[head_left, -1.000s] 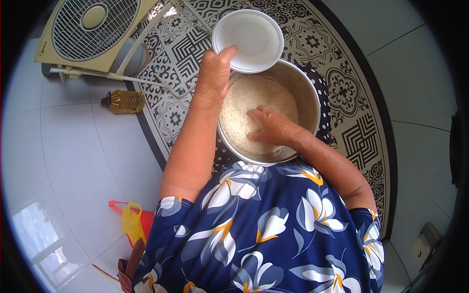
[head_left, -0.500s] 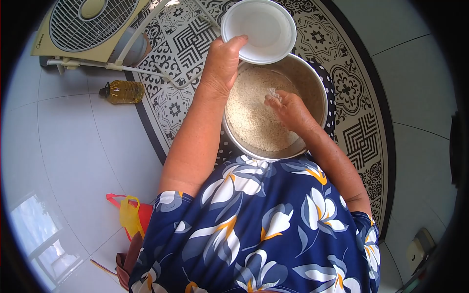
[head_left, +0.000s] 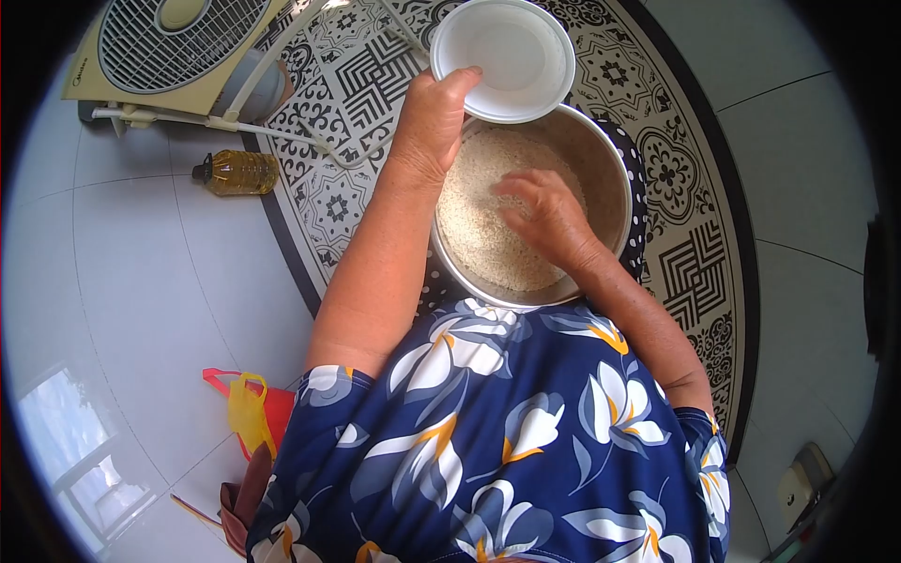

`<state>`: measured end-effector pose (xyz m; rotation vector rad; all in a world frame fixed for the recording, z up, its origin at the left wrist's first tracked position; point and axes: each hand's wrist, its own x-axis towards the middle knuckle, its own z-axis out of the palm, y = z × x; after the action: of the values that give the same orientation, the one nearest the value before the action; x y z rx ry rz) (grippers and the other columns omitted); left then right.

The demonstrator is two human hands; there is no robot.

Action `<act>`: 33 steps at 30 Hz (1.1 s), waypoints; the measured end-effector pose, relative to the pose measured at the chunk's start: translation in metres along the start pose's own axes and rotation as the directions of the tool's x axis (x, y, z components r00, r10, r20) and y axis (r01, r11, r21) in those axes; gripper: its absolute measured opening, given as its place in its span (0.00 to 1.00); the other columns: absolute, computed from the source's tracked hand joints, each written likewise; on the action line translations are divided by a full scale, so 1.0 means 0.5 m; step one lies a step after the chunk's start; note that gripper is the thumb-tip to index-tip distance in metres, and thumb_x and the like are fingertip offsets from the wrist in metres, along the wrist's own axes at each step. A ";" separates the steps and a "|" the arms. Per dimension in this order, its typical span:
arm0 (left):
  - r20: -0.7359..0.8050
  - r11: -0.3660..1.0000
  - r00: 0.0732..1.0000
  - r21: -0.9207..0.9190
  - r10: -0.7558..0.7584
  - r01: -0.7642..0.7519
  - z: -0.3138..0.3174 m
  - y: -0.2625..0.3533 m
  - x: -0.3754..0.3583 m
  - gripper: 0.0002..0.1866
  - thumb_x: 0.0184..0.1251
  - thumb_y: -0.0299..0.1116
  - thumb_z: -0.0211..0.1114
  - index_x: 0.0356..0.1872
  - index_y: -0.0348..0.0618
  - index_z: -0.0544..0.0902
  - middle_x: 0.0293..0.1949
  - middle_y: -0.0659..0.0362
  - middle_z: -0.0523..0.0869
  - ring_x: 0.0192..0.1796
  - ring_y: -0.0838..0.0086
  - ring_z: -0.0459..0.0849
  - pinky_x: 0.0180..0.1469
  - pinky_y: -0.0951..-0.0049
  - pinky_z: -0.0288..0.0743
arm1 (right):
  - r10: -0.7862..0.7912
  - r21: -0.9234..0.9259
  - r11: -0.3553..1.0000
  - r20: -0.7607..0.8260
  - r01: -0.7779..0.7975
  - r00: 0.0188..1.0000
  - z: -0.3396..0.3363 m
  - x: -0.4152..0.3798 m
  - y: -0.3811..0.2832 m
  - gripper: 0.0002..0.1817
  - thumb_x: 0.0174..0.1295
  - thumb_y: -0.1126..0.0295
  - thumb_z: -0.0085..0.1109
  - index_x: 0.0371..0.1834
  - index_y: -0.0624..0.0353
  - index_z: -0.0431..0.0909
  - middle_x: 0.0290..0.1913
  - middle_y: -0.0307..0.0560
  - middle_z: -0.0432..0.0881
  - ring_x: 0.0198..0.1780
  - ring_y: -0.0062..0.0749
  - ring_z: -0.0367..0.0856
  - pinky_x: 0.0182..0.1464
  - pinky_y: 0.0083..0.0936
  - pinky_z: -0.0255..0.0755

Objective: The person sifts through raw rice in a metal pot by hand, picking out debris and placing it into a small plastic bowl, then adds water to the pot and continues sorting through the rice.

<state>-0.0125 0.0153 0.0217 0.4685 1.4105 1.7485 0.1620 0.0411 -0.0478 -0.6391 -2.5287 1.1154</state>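
Note:
My left hand (head_left: 434,117) grips the rim of a white plastic bowl (head_left: 511,61), thumb over the edge, and holds it tilted above the far side of a metal pot (head_left: 612,169). Inside the bowl I see only its white bottom and wall. The pot stands close in front of me, with a bed of white rice (head_left: 488,239) in it. Over the rice is my right hand (head_left: 549,218), its fingers slightly blurred and apart from the thumb. A few grains seem to show between them.
Below the pot lies a black-and-white patterned mat (head_left: 694,272). At the upper left stands a box fan (head_left: 178,47) with a tubular frame. A bottle of yellow oil (head_left: 241,174) lies beside the mat. Red and yellow plastic bags (head_left: 249,413) sit at my left.
My right hand has loosened from a pinch of rice and turned over, fingers now spread above the pot. The bowl and left hand have shifted very slightly to the right.

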 end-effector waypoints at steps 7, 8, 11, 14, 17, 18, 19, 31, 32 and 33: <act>-0.004 1.000 1.000 0.011 0.018 -0.018 0.001 -0.005 0.000 0.19 0.58 0.29 0.56 0.48 0.25 0.73 0.41 0.47 0.80 0.46 0.69 0.81 0.52 0.72 0.73 | -0.114 -0.070 0.989 0.201 0.130 0.973 0.031 -0.008 -0.032 0.12 0.52 0.65 0.61 0.39 0.53 0.81 0.42 0.43 0.79 0.49 0.39 0.74 0.53 0.36 0.66; -0.002 1.000 1.000 0.009 0.020 -0.020 0.000 -0.006 0.000 0.19 0.58 0.29 0.56 0.48 0.25 0.73 0.41 0.47 0.80 0.46 0.69 0.81 0.52 0.72 0.73 | -0.110 -0.120 0.983 0.230 0.141 0.967 0.034 -0.006 -0.031 0.10 0.52 0.64 0.60 0.37 0.52 0.82 0.39 0.42 0.79 0.48 0.37 0.74 0.50 0.35 0.66; 0.002 1.000 1.000 -0.003 0.026 -0.026 -0.003 -0.005 -0.002 0.19 0.58 0.29 0.56 0.48 0.25 0.73 0.42 0.47 0.80 0.46 0.69 0.81 0.52 0.72 0.73 | -0.113 -0.082 0.987 0.242 0.137 0.964 0.035 0.000 -0.024 0.07 0.53 0.65 0.60 0.33 0.53 0.82 0.33 0.42 0.79 0.43 0.38 0.76 0.47 0.35 0.68; -0.022 0.999 1.000 -0.031 0.016 -0.017 -0.001 -0.001 -0.008 0.18 0.58 0.29 0.56 0.48 0.26 0.73 0.42 0.47 0.80 0.46 0.68 0.81 0.52 0.72 0.73 | -0.082 0.044 0.996 0.126 0.077 0.989 0.040 0.001 -0.004 0.07 0.53 0.66 0.60 0.30 0.55 0.82 0.30 0.45 0.79 0.39 0.40 0.77 0.44 0.34 0.70; -0.019 0.999 1.000 -0.033 0.005 -0.005 0.000 0.002 -0.011 0.18 0.59 0.29 0.56 0.48 0.26 0.73 0.42 0.47 0.80 0.46 0.68 0.80 0.52 0.72 0.73 | 0.135 0.138 0.982 -0.012 -0.132 0.991 0.020 0.004 0.002 0.07 0.55 0.66 0.60 0.31 0.57 0.81 0.29 0.45 0.79 0.33 0.37 0.78 0.39 0.29 0.72; -0.020 1.000 1.000 -0.030 0.008 -0.009 -0.002 -0.002 -0.009 0.18 0.59 0.29 0.56 0.48 0.26 0.73 0.43 0.47 0.80 0.46 0.68 0.80 0.53 0.72 0.72 | 0.135 0.137 0.982 -0.015 -0.131 0.991 0.015 0.007 0.007 0.07 0.55 0.66 0.60 0.31 0.57 0.81 0.29 0.45 0.79 0.33 0.37 0.78 0.39 0.29 0.72; -0.021 1.000 1.000 -0.026 0.011 -0.012 -0.004 -0.003 -0.007 0.18 0.59 0.29 0.56 0.48 0.26 0.73 0.43 0.47 0.80 0.46 0.68 0.80 0.53 0.72 0.72 | 0.279 0.251 0.929 0.007 -0.271 0.960 0.009 0.009 0.012 0.08 0.56 0.66 0.60 0.30 0.58 0.81 0.29 0.44 0.80 0.32 0.32 0.79 0.38 0.26 0.72; -0.023 1.000 1.000 -0.015 -0.002 0.001 0.003 0.002 -0.009 0.19 0.59 0.30 0.56 0.49 0.26 0.72 0.44 0.47 0.80 0.48 0.66 0.80 0.55 0.70 0.71 | 0.417 0.817 0.049 0.506 -0.575 0.755 -0.034 0.021 0.030 0.15 0.64 0.63 0.51 0.39 0.67 0.77 0.36 0.49 0.82 0.36 0.31 0.81 0.45 0.25 0.76; -0.019 1.000 1.000 -0.012 -0.001 0.001 0.003 0.002 -0.008 0.19 0.59 0.30 0.56 0.49 0.26 0.72 0.44 0.47 0.80 0.48 0.66 0.80 0.55 0.70 0.71 | 0.386 0.805 0.006 0.545 -0.593 0.744 -0.036 0.022 0.030 0.15 0.65 0.64 0.49 0.40 0.68 0.76 0.37 0.50 0.81 0.37 0.32 0.81 0.45 0.27 0.76; -0.020 1.000 1.000 -0.021 0.000 0.000 0.004 0.001 -0.008 0.19 0.59 0.30 0.55 0.49 0.26 0.72 0.44 0.46 0.79 0.48 0.66 0.80 0.54 0.69 0.72 | 0.352 0.790 -0.036 0.583 -0.612 0.732 -0.039 0.023 0.029 0.16 0.65 0.65 0.46 0.42 0.69 0.75 0.37 0.52 0.81 0.37 0.34 0.81 0.46 0.28 0.77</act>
<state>-0.0091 0.0135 0.0237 0.4403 1.4046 1.7711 0.1647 0.0676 -0.0451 -1.0150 -0.9271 2.7877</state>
